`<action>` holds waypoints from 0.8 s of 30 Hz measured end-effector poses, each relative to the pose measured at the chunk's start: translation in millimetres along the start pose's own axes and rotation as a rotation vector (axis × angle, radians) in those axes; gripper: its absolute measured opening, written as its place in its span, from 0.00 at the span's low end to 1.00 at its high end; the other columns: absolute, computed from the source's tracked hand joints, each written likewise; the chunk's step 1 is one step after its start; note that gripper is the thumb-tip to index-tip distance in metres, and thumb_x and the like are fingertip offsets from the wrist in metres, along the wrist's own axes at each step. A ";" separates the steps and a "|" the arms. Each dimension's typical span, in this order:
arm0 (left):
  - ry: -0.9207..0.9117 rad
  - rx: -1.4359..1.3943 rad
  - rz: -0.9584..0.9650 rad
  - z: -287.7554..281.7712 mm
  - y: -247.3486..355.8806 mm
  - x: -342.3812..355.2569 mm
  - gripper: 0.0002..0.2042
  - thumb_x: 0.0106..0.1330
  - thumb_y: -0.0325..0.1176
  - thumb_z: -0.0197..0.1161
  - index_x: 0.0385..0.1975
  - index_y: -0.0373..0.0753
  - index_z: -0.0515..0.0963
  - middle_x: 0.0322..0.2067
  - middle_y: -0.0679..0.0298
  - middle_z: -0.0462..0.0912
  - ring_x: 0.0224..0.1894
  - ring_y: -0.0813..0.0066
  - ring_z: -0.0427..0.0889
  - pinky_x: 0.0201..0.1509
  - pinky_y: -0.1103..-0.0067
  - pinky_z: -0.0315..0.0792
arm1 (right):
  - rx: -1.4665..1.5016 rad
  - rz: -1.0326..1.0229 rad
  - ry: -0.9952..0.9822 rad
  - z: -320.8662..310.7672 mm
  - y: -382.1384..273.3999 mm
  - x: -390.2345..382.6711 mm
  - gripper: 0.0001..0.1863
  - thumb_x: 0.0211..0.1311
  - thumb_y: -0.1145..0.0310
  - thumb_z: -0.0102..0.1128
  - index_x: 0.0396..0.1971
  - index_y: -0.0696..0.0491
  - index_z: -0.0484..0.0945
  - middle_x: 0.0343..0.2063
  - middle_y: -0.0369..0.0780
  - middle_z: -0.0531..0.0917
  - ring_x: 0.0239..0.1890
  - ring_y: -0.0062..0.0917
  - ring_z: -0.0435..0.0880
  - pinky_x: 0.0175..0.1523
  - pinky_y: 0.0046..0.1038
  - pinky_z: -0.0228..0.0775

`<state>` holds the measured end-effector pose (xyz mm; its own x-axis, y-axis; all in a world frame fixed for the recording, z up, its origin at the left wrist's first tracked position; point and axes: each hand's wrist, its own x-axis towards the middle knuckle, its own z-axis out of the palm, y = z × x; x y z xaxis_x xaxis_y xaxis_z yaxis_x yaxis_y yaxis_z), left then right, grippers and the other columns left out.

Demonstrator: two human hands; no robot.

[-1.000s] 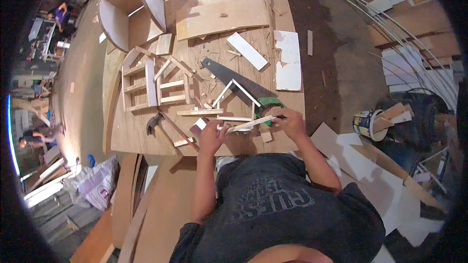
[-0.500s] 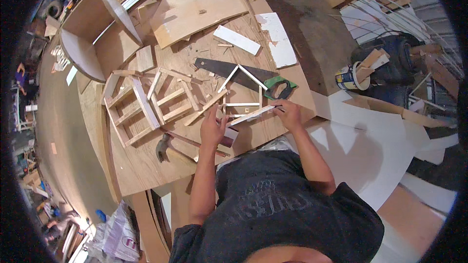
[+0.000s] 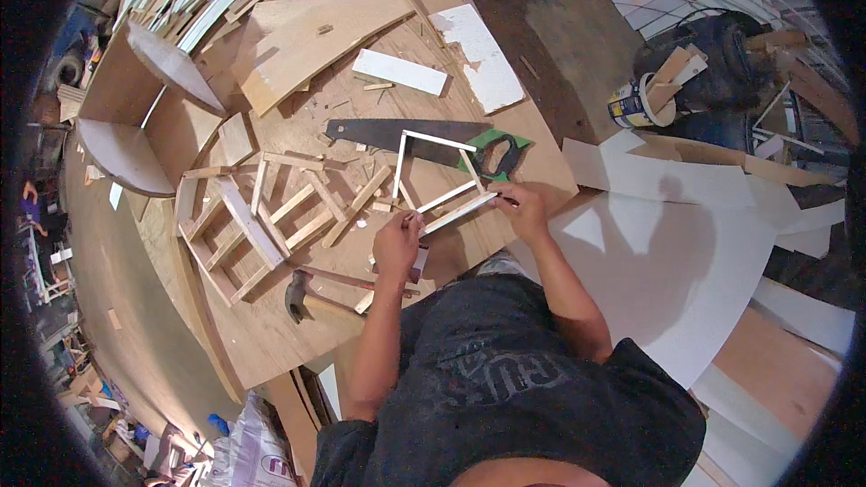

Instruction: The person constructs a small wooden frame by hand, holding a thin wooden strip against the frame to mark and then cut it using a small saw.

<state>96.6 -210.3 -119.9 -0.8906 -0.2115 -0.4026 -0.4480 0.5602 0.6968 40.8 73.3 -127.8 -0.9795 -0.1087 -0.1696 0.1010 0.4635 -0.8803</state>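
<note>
A thin white wooden strip lies along the near side of a small white strip frame on the plywood table. My left hand pinches the strip's left end, and my right hand holds its right end at the frame's corner. The frame rests partly over a handsaw with a dark blade and green handle. A hammer lies just left of my left hand.
A ladder-like frame of bare wooden slats sits to the left. White board offcuts and plywood sheets cover the far table. A paint bucket stands on the floor at right, beside large white panels.
The view swung, shifting the table up and left. The white frame has been laid flat over the saw, and both hands now hold a strip along its near edge.
</note>
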 end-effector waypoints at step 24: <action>0.463 0.133 0.282 10.2 -28.7 12.8 0.12 0.57 0.27 0.75 0.40 0.47 0.88 0.38 0.68 0.86 0.45 0.66 0.84 0.75 0.55 0.65 | -0.314 -0.259 -0.011 29.0 -20.5 50.2 0.15 0.56 0.79 0.75 0.44 0.52 0.91 0.41 0.40 0.89 0.44 0.30 0.89 0.51 0.30 0.81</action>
<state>98.9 -220.9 -151.1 -0.9291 -0.3522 0.1123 -0.2007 0.7357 0.6469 -5.4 33.0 -131.2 -0.9634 -0.2658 0.0338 -0.2087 0.6654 -0.7167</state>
